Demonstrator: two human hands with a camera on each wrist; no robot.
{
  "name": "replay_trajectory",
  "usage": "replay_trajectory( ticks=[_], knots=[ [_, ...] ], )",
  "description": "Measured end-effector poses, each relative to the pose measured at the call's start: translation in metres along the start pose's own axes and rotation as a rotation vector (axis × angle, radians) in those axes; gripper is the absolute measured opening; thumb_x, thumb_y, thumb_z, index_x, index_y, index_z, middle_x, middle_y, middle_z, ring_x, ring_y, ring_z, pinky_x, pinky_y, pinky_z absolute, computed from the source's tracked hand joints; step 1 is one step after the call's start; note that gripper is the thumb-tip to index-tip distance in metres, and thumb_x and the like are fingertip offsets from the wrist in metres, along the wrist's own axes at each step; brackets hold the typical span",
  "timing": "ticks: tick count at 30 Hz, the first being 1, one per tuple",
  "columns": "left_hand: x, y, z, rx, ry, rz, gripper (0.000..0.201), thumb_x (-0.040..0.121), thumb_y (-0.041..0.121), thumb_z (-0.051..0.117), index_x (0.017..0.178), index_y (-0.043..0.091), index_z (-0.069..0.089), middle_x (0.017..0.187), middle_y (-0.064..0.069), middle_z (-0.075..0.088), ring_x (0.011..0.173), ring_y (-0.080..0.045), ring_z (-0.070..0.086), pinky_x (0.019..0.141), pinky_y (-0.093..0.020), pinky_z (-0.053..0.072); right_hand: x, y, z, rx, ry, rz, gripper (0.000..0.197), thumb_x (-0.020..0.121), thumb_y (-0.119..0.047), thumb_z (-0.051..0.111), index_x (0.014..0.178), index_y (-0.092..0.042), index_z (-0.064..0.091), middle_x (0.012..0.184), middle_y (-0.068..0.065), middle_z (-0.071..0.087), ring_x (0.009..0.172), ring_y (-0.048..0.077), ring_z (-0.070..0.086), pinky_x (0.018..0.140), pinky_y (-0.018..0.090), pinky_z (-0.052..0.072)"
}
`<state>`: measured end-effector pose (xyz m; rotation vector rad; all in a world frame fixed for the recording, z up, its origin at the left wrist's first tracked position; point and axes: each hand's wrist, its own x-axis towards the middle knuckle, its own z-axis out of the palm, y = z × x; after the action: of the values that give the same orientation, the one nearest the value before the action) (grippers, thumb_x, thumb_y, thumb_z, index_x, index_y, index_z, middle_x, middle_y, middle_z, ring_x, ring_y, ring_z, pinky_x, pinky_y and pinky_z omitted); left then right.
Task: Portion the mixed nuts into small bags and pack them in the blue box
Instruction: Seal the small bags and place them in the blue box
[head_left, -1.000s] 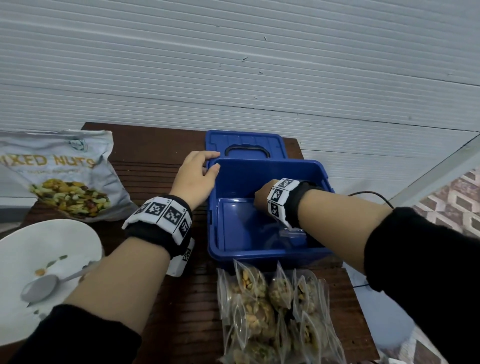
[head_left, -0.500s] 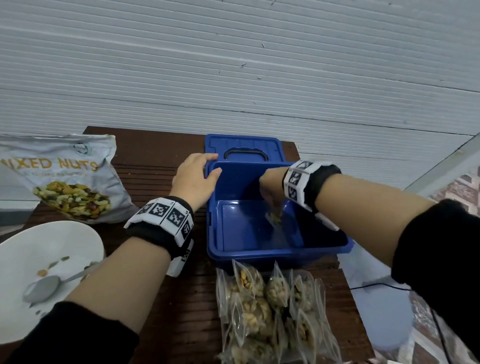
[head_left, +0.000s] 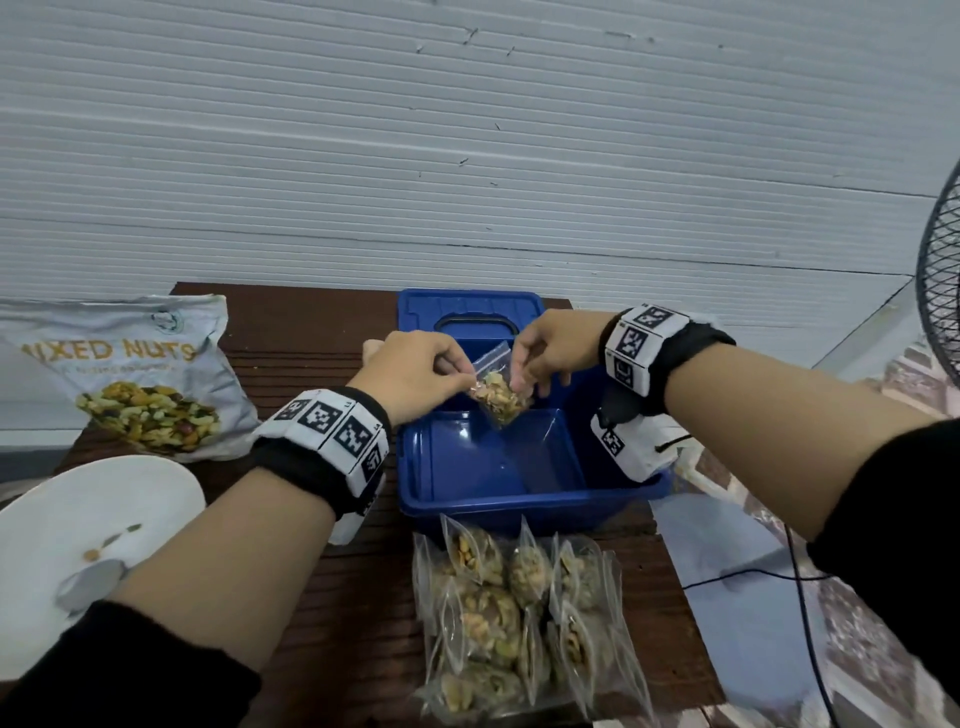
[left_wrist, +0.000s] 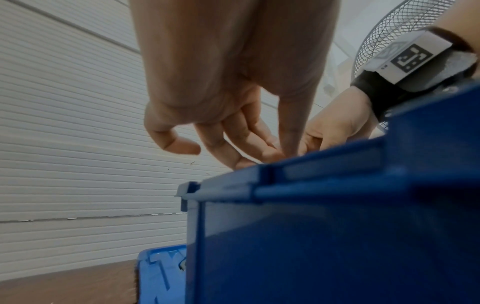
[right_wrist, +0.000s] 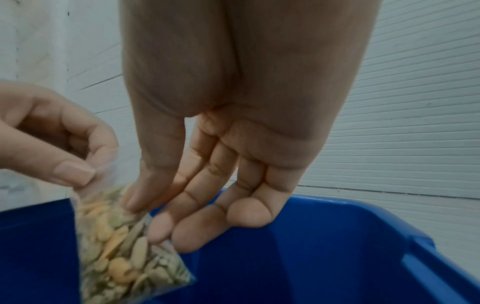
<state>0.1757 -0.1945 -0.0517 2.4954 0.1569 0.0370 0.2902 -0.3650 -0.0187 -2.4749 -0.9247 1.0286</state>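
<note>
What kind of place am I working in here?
Likely a home corner, not a packing line: a dark wooden slatted table against a white ribbed wall panel, with a black wire-grille standing fan nearby.

A dark brown slatted table (head_left: 332, 613) fills the lower middle of the head view. On it, at centre, stands the open blue box (head_left: 519, 506), its lid (head_left: 470, 306) lying flat just behind. A heap of filled small bags (head_left: 519, 623) sits at the lower centre (touching the box's near wall). The mixed nuts pouch (head_left: 130, 379) lies at left, a white plate (head_left: 78, 540) at lower left.
</note>
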Motion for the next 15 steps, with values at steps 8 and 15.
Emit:
replay_trajectory(
  ticks=[8,15],
  knots=[
    [0.003,0.012,0.005,0.075,-0.005,0.038,0.01,0.088,0.043,0.065,0.081,0.037,0.063,0.083,0.018,0.065,0.092,0.0,0.058,0.085,-0.03,0.019,-0.011,-0.019,0.0,-0.09,0.179,-0.029,0.022,0.075,-0.024,0.08,0.093,-0.02,0.068,0.076,-0.013,0.062,0.07,-0.001,0.054,0.068,0.014,0.041],
    [0.003,0.01,0.007,0.048,0.034,-0.029,0.016,0.087,0.05,0.064,0.092,0.035,0.066,0.096,0.017,0.068,0.103,-0.003,0.056,0.087,-0.031,0.021,-0.004,-0.021,0.001,-0.407,0.184,-0.009,0.008,0.083,-0.011,0.068,0.088,-0.016,0.072,0.08,-0.007,0.064,0.076,0.008,0.055,0.069,0.021,0.046]
  ],
)
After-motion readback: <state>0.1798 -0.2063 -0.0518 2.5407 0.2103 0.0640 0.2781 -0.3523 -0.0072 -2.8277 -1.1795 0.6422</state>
